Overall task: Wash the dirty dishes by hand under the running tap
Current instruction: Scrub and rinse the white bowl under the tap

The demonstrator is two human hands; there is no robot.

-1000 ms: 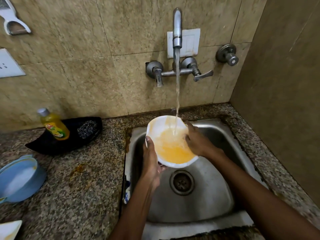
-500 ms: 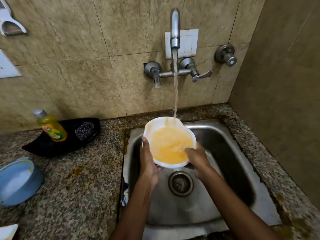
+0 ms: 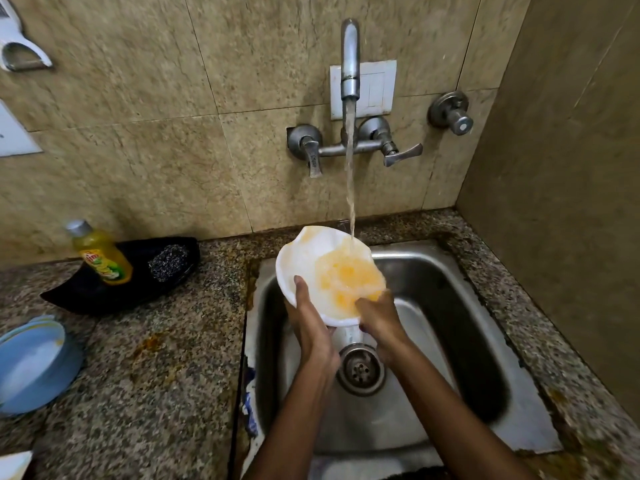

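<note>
A white bowl (image 3: 311, 258) with yellow-orange residue inside is held over the steel sink (image 3: 450, 289), tilted a little toward me. Water runs from the wall tap (image 3: 349, 60) onto the bowl's far right inner side. My left hand (image 3: 311, 327) grips the bowl's near left rim, thumb inside and fingers underneath. My right hand (image 3: 379, 317) holds the near right rim, fingers curled over the edge into the yellow film. Water spills from the bowl toward the drain (image 3: 360, 368).
On the granite counter (image 3: 156, 358) at left lie a black tray (image 3: 104, 292) with a yellow dish-soap bottle (image 3: 102, 254) and a steel scrubber (image 3: 168, 258). Blue dishes (image 3: 31, 362) are stacked at the far left edge. A wall stands close on the right.
The bowl has turned and tilted under the stream. My right hand slid from the far right rim to the near right rim. The yellow film is thinner on the left.
</note>
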